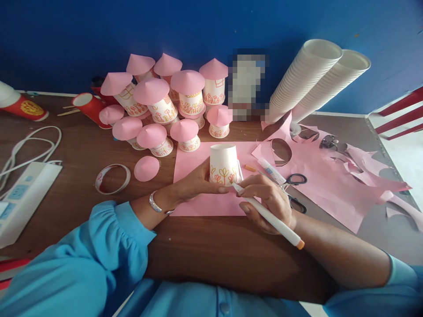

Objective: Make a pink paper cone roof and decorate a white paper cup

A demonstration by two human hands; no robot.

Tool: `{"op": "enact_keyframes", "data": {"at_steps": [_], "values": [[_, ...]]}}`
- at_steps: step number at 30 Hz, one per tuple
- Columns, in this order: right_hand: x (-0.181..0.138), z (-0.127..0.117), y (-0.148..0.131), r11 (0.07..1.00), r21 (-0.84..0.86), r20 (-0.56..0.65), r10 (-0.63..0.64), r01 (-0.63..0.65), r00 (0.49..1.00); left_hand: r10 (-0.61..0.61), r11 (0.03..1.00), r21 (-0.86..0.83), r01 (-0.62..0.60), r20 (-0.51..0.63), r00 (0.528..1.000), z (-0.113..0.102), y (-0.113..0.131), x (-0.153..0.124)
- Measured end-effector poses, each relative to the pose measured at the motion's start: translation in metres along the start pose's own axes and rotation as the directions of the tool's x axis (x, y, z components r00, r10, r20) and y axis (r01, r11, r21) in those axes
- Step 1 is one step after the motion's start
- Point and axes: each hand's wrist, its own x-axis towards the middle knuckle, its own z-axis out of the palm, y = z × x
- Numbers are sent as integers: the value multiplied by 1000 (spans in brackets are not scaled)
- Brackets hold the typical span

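My left hand (pixel 200 179) grips a white paper cup (pixel 224 158), held upside down over a sheet of pink paper (pixel 194 207). Orange and red flowers are drawn around the cup's lower part. In my right hand (pixel 266 200) is a white marker pen (pixel 276 222) with an orange end, its tip at the cup's lower edge. An orange pen cap (pixel 250 168) lies on the pink sheet just behind that hand. Beside it are a glue stick (pixel 271 171) and black-handled scissors (pixel 297 179).
Several decorated cups with pink cone roofs (pixel 151 91) stand at the back left. A tape roll (pixel 113 179), a loose pink cone (pixel 146 168) and a power strip (pixel 29 198) lie left. Cut pink scraps (pixel 330 189) spread rightward; tall cup stacks (pixel 304 79) lean on the blue wall.
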Motion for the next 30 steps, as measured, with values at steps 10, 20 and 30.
{"op": "enact_keyframes", "data": {"at_steps": [10, 20, 30], "values": [[2, -2, -2, 1000, -12, 3, 16, -16, 1000, 38, 999, -23, -39, -39, 999, -1, -1, -3], [2, -1, -1, 1000, -23, 16, 18, -17, 1000, 37, 999, 15, -37, -12, 999, -3, -4, -2], [2, -2, 0, 997, -70, 24, 29, -27, 999, 25, 998, 64, -25, 0, 1000, 0, -1, -2]]}}
